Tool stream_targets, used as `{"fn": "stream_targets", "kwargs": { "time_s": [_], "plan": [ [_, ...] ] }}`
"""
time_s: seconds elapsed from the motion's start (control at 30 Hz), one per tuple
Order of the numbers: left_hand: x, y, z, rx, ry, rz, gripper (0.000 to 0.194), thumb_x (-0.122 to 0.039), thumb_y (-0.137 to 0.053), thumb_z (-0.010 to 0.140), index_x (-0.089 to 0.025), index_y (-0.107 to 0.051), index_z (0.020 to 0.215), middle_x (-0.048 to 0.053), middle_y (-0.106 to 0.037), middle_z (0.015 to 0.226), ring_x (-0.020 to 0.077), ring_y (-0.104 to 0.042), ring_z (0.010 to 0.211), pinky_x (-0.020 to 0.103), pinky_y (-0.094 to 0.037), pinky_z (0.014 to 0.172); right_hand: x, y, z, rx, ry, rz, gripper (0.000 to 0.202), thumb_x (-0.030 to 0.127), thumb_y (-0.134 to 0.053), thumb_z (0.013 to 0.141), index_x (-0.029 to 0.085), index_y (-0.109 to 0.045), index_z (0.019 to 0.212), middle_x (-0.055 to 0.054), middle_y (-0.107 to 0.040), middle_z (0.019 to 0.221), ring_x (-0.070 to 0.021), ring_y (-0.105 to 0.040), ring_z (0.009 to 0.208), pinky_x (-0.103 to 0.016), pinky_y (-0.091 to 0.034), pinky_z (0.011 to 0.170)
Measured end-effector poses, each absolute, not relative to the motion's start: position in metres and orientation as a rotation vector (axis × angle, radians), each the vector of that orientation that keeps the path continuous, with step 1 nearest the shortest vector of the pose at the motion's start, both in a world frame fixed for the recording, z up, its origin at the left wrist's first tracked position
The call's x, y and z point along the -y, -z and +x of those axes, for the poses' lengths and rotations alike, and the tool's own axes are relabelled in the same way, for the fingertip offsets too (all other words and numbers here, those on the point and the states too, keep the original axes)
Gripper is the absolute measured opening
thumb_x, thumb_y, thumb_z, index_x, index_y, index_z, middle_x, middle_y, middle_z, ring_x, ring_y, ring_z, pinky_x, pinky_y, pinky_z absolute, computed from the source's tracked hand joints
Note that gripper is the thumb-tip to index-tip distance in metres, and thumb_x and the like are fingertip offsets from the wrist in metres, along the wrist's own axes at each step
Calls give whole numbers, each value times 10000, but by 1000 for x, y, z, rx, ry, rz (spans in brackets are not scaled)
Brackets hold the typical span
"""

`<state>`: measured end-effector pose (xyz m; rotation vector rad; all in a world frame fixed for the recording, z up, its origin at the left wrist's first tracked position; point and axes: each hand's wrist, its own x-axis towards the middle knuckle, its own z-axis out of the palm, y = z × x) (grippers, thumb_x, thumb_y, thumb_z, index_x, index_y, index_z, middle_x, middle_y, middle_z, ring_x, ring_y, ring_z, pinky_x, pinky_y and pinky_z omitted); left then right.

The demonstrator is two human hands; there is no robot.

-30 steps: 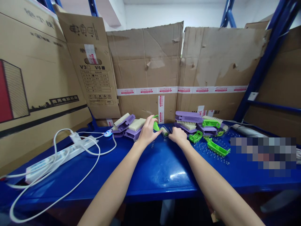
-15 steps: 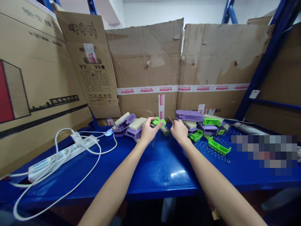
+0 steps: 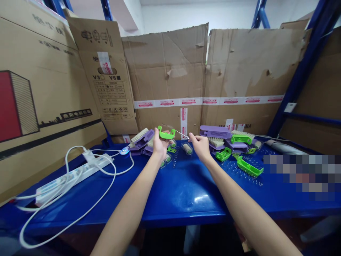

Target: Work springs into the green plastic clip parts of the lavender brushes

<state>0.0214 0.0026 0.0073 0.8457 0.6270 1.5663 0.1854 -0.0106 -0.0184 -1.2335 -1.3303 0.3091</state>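
The tabletop (image 3: 186, 199) looks glossy, the cardboard panel (image 3: 170, 71) matt, creased and torn.

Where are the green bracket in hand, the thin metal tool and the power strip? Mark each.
Green bracket (image 3: 167, 136), head view: its long middle span.
Thin metal tool (image 3: 182, 134), head view: its bare shaft.
Power strip (image 3: 76, 179), head view: middle of its white body.

Power strip (image 3: 74, 179) out on the left of the table (image 3: 181, 199), brushes (image 3: 140, 140) just beyond it, more brushes (image 3: 215, 133) stacked over on the right, cardboard (image 3: 165, 71) standing behind everything.
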Motion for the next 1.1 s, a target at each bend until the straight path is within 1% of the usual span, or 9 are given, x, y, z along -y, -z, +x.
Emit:
{"fn": "stream_targets", "kwargs": {
  "time_s": [0.07,0.13,0.23,0.33,0.47,0.6,0.8,0.97,1.1],
  "plan": [
    [-2,-10,18,-631,-1553,804,580,-718,-432,769,-159,-585,804,100,-647,837,204,-666,739,248,-399,481,6,21,186,1246,-488,-1164,515,586,-508,787,135,-629,568,28,-406,403,-100,-380,424,-241,-285,463],
    [0,-12,15,-630,-1573,773,543,-689,-467,765,-163,-591,820,95,-650,848,197,-667,729,241,-387,467,4,23,186,1206,-590,-1115,507,605,-543,750,141,-600,553,51,-346,380,-76,-301,381,-234,-240,419],
    [1,-15,11,-608,-1621,750,464,-636,-572,724,-186,-588,834,61,-643,820,186,-665,746,229,-386,479,7,24,182,1245,-715,-1045,520,643,-558,728,151,-563,561,32,-432,416,-61,-301,356,-222,-226,384],
    [1,-16,10,-585,-1630,782,473,-623,-627,685,-191,-589,873,45,-638,821,177,-658,754,233,-396,510,14,22,175,1334,-790,-995,509,649,-558,736,165,-530,581,8,-508,450,-65,-339,342,-216,-236,367],
    [2,-14,12,-577,-1586,839,474,-616,-599,716,-178,-594,898,67,-662,864,163,-646,736,237,-410,534,20,19,171,1406,-676,-993,451,587,-614,725,155,-567,603,14,-503,451,-77,-380,385,-216,-281,404],
    [1,-12,15,-593,-1554,881,463,-590,-527,757,-147,-602,867,87,-673,814,179,-643,717,244,-403,522,19,18,175,1436,-545,-1002,385,515,-644,713,146,-603,611,24,-480,461,-85,-389,437,-220,-286,443],
    [-1,-6,17,-721,-1579,1046,485,-612,-547,699,-150,-634,817,68,-671,740,172,-628,665,227,-346,475,22,15,179,1546,-357,-1040,332,461,-624,726,157,-613,594,34,-454,449,-84,-361,449,-225,-273,467],
    [-3,0,17,-782,-1584,1163,480,-623,-535,703,-161,-642,776,57,-667,693,187,-631,652,244,-381,498,27,9,178,1629,-281,-1068,305,438,-629,719,154,-636,605,24,-480,465,-89,-367,468,-228,-271,482],
    [-2,-1,17,-776,-1605,1234,455,-602,-528,726,-161,-638,749,53,-668,685,193,-634,664,267,-442,556,24,10,180,1695,-375,-1077,357,472,-582,763,140,-675,668,23,-476,485,-89,-361,485,-221,-265,481]
  ]
}}
